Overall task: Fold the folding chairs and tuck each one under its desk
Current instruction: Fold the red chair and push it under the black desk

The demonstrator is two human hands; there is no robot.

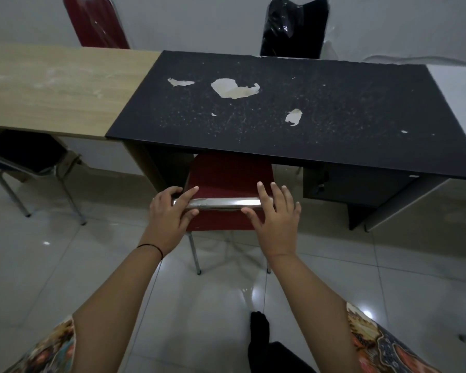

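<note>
Red chair half under black bench; left hand grasps chrome rail, right hand flat on it.

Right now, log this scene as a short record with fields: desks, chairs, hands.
near chair: red chair, seat partly under the black desk, metal top rail toward the person
left hand: fingers curled over the rail's left end
right hand: fingers straight, resting on the rail's right end
neighbouring desk: light wood desk, a dark chair under it
far side: second red chair, black chair
</note>
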